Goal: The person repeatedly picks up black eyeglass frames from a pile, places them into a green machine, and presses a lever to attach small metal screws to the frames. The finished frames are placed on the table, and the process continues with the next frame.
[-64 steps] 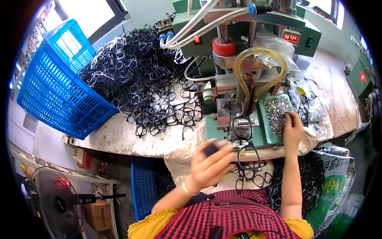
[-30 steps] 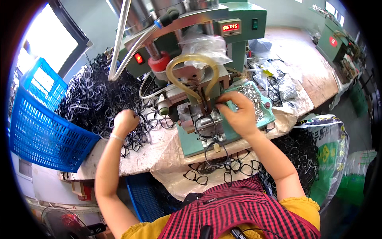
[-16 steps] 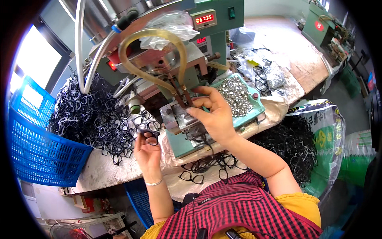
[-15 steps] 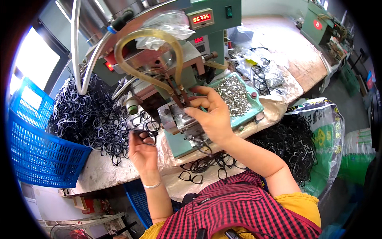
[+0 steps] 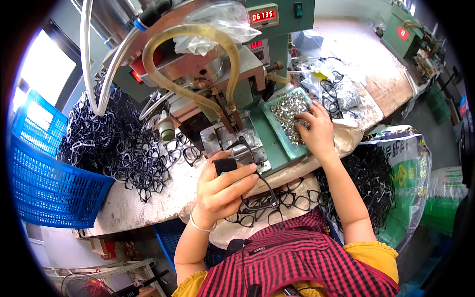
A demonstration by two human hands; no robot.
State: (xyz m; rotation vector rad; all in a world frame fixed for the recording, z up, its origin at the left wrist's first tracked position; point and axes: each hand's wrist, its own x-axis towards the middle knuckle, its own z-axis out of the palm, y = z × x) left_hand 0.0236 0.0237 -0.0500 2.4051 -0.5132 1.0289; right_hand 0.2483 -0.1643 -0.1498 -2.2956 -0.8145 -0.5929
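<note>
My left hand (image 5: 222, 190) has closed around a black eyeglass frame (image 5: 272, 194) just in front of the machine's metal fixture (image 5: 235, 143). The frame is tilted, with one rim over the fixture and the other toward me. A black band wraps one of that hand's fingers. Over at the green tray (image 5: 288, 151), my right hand (image 5: 318, 131) reaches into a heap of small shiny metal parts (image 5: 287, 116). Its thumb and fingers are bent but apart, the tips touching the parts. Whether a part is between them I cannot make out.
The green machine (image 5: 289, 29) stands ahead, with a looped yellowish hose (image 5: 188, 29). A large pile of eyeglass frames (image 5: 123, 143) and a blue basket (image 5: 54, 185) lie left. More frames lie along the near table edge. A sack of black frames (image 5: 363, 183) stands right.
My right hand has left the fixture for the tray of metal parts. My left hand has brought an eyeglass frame rightward from beside the pile to the fixture.
</note>
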